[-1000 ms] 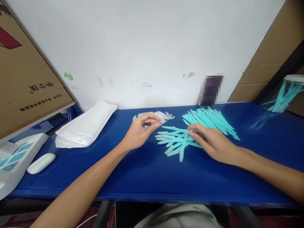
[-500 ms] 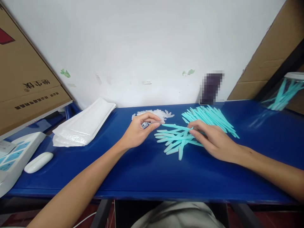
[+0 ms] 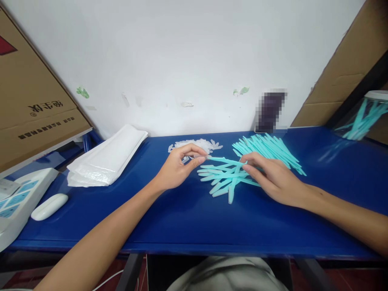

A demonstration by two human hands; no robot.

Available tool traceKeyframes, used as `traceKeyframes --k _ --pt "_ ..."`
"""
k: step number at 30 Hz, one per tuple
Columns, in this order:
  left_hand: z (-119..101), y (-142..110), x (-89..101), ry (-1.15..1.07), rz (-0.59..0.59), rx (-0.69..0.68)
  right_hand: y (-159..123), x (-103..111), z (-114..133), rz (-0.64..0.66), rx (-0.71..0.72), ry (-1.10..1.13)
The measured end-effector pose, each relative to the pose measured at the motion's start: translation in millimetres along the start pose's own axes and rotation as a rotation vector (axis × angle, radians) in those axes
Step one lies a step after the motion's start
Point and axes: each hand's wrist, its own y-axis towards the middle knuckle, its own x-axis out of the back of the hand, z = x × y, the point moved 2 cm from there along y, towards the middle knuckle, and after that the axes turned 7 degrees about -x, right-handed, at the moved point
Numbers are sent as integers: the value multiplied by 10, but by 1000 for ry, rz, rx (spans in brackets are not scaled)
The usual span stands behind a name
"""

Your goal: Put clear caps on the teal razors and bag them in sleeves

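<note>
My left hand (image 3: 184, 163) is closed, pinching a small clear plastic cap (image 3: 201, 156) between thumb and fingertips. My right hand (image 3: 269, 176) is closed on the handle end of a teal eyebrow razor (image 3: 228, 161), whose blade end points left and meets the cap. Below the held razor, a crossed heap of teal razors (image 3: 222, 186) with pale covered ends lies on the table. Behind my left hand is a pile of loose clear caps (image 3: 197, 144), partly hidden by the fingers. Beyond my right hand lies a stack of teal razors (image 3: 266, 149).
On the blue table (image 3: 182, 226) are white padded envelopes (image 3: 106, 157), a white oval case (image 3: 49, 207) and a white device (image 3: 24, 198) at left. A phone-like dark object (image 3: 270, 111), partly pixelated, leans on the wall. A clear jar (image 3: 365, 117) of teal sticks is at far right.
The razor's blade end and the clear cap have come together, with the cap now seeming to overlap the blade. Both hands have hardly moved.
</note>
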Motion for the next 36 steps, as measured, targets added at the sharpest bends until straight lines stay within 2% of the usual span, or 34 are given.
traceKeyframes --k 6,11,14,18,21,25,28,32,36 --pt "-80 -35 -134 88 80 3 -1 -21 9 39 28 8" --pt "-143 -61 -255 238 114 -171 -9 -52 35 125 7 73" --pt "-100 -75 -240 404 221 -235 10 -35 26 80 44 41" --pt "-41 -102 -220 468 358 -133 40 12 -1 -2 135 -83" --pt "-35 -126 -289 476 431 -16 62 31 -41 -6 88 -229" --pt "-32 -145 -477 487 525 152 83 38 -81 87 3 -285" --pt "-26 -146 -611 497 563 220 69 57 -75 175 -14 -252" --pt "-20 -140 -660 535 556 219 24 74 -30 243 87 -259" --pt "-61 -126 -562 567 518 110 75 16 -18 354 94 -380"
